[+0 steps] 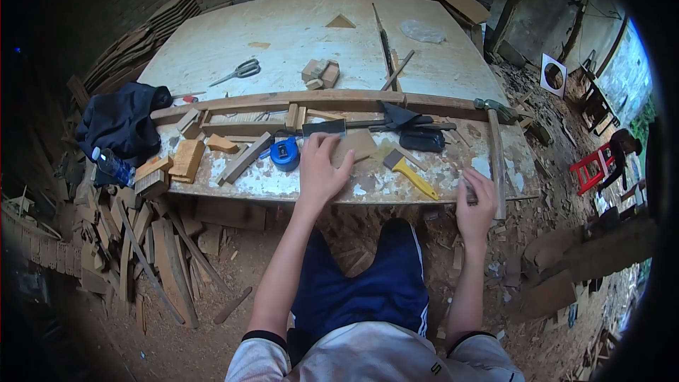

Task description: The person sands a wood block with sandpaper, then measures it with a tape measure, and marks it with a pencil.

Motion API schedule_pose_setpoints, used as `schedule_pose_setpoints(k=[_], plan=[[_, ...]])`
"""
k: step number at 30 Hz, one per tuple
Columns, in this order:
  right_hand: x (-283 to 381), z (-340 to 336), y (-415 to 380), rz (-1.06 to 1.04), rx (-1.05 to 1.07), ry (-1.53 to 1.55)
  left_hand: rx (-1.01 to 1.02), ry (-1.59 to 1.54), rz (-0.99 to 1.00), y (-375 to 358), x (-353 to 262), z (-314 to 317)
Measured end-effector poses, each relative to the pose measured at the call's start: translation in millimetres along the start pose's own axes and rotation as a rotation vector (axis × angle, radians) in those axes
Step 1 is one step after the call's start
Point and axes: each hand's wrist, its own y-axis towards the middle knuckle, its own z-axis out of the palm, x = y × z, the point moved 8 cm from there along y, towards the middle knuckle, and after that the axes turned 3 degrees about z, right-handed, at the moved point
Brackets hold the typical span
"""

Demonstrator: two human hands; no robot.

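Note:
My left hand (324, 170) is over the front of the workbench, thumb and fingers apart. Its fingertips are just below a dark flat block (325, 127), and its thumb overlaps the edge of a tan square sheet (356, 144). A blue tape measure (285, 154) lies to its left. At the bench's front edge on the right, my right hand (476, 205) curls its fingers round a small greyish piece that I cannot make out. Between my hands lies a paintbrush (414, 177) with a yellow handle, below a black case-like object (422, 141).
A long wooden rail (283, 104) crosses the bench, with a hammer (495, 107) at its right end. Beyond are scissors (240, 71) and small wood blocks (320, 73). A dark cloth (126, 122) and water bottle (113, 166) sit left; wood offcuts (166, 262) cover the floor.

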Motion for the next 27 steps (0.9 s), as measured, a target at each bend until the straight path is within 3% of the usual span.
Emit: schedule_pose_setpoints(k=[5, 9, 18, 21, 25, 27], plan=[[-48.0, -37.5, -13.5, 0.135, -0.145, -0.313, 0.040, 0.018, 0.107, -0.1, -10.5, 3.3], [-94.0, -47.6, -21.5, 0.384, 0.018, -0.472, 0.069, 0.036, 0.121, 0.3, -14.8, 5.6], [-106.0, -41.5, -27.5, 0.485, 0.155, -0.309, 0.070, 0.053, 0.127, -3.3, -12.6, 7.8], [-115.6, -41.2, -28.1, 0.454, 0.144, -0.025, 0.062, 0.061, 0.136, -4.6, -11.3, 7.3], [-135.5, -38.2, -43.8, 0.825, 0.212, 0.790, 0.057, 0.052, 0.141, -5.2, -8.6, 9.2], [-111.8, -39.4, -45.8, 0.795, 0.058, 0.923, 0.057, 0.051, 0.147, -6.4, -7.6, 10.6]])
